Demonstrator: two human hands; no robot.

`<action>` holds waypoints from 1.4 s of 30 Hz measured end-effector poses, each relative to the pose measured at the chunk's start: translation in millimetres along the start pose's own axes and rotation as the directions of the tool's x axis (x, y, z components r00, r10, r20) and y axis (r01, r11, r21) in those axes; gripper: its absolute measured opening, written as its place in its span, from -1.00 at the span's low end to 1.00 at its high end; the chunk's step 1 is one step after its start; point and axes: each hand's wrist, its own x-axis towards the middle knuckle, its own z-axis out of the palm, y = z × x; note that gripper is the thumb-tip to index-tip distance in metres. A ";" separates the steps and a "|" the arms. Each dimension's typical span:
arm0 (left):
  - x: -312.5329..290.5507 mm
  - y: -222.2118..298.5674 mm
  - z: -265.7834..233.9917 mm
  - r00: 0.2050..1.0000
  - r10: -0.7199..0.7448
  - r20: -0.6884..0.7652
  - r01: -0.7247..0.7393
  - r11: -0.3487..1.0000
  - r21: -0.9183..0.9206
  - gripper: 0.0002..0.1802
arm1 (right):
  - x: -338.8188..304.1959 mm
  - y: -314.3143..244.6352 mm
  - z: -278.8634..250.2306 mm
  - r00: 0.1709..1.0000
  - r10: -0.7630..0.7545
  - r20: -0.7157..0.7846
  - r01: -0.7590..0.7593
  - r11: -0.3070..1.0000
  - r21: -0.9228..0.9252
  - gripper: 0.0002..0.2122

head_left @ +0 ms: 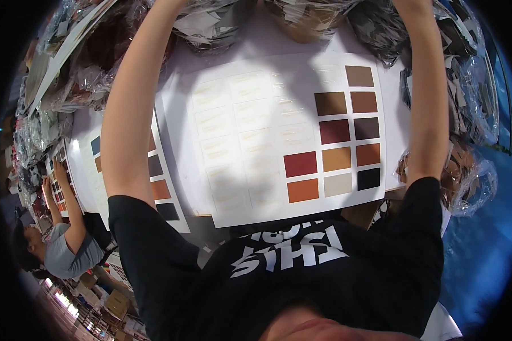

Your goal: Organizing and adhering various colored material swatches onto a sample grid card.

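Note:
Both my forearms stretch away past the top edge of the head view, so neither hand shows. My left forearm [133, 96] passes left of a large white sheet [227, 219], and my right forearm [429, 96] passes right of it. On the sheet is a grid of outlined boxes. Coloured swatches, among them a red one [300, 165], an orange one [302, 190] and a black one [369, 179], fill boxes on the right side. The boxes at the left and middle bear yellowish glue streaks [256, 136]. What my hands touch is hidden.
Plastic bags of cut swatches, such as a grey bundle [213, 25] and a brown bundle [307, 20], line the far edge. Another bag [466, 176] lies at right. A second swatch sheet [168, 190] lies under my left arm. Far left, a co-worker [74, 250] handles another sheet.

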 end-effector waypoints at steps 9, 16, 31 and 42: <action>3.1 -24.0 -3.5 0.998 -0.064 -0.026 0.056 0.973 -0.225 -0.86 | -151.0 -68.8 -35.8 0.728 0.673 0.129 -0.642 0.603 0.475 -0.90; -62.1 21.4 -55.1 0.962 -0.207 -0.178 0.017 0.695 -0.718 -0.81 | -217.8 -69.3 -13.2 0.338 0.810 0.479 -0.912 0.158 0.378 -0.91; -321.4 72.3 -23.2 0.683 -0.504 0.529 0.708 0.281 -0.648 -0.65 | -257.3 -97.1 7.6 0.084 0.721 0.688 -0.995 0.029 0.092 -0.89; -318.9 101.6 -8.6 0.843 -0.289 0.453 0.439 0.857 -0.270 -0.92 | -241.9 -83.2 28.1 0.197 0.787 0.585 -0.978 0.117 0.172 -0.86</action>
